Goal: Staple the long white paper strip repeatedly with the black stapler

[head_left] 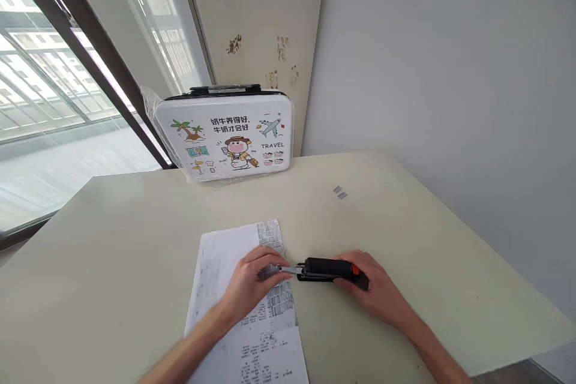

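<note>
My right hand (369,287) is wrapped around the rear of a black stapler (326,266) that has a red part near its back end. A slim metal piece (294,269) sticks out of the stapler's front, toward the left. My left hand (255,276) has its thumb and fingers closed on the tip of that metal piece, just over the paper. Beneath my left hand and forearm lies a printed sheet of paper (220,252), with dense dark print along its right side. The stapler is just right of the paper's edge.
Two small strips of staples (340,192) lie on the pale table (382,222) beyond the stapler. A white cartoon-printed case (225,138), wrapped in clear plastic, stands at the back. A grey wall (427,60) rises behind on the right, and a window (40,84) is on the left.
</note>
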`<state>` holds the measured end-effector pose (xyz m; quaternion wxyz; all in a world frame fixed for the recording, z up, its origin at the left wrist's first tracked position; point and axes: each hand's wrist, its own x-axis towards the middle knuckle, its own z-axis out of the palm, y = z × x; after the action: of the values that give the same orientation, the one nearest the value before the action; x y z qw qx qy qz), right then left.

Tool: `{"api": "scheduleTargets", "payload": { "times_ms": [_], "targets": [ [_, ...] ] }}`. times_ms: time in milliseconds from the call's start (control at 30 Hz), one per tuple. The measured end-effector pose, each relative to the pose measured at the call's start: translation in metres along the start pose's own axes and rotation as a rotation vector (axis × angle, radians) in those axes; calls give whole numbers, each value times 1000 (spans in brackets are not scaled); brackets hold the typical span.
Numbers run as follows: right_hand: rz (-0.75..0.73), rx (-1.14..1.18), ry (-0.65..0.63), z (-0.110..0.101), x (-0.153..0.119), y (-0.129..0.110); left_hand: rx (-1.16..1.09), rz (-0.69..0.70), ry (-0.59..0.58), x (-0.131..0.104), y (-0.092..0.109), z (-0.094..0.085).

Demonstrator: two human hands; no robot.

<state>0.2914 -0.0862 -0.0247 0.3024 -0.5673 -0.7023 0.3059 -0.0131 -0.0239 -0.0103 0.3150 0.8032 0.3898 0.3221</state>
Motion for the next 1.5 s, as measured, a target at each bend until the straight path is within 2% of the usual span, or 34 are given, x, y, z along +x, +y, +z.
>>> {"api": "scheduleTargets", "payload": {
  "times_ms": [400,667,867,1067,1233,1500],
  "targets": [
    [14,12,-12,-1,0,-4,10,2,-42,2,2,-7],
    [-15,-31,3,-1,0,-1,75,66,-43,2,2,-5],
    [-4,-20,6,-2,0,-6,79,45,-81,4,3,-9],
    [-2,-5,-1,-2,1,-5,103,52,-191,10,8,-19],
    [-9,-9,6,-3,1,-3,129,33,-236,19,9,-26],
    [-30,-3,14,-4,1,-3,157,69,-233,31,17,-19]
  ]
}}
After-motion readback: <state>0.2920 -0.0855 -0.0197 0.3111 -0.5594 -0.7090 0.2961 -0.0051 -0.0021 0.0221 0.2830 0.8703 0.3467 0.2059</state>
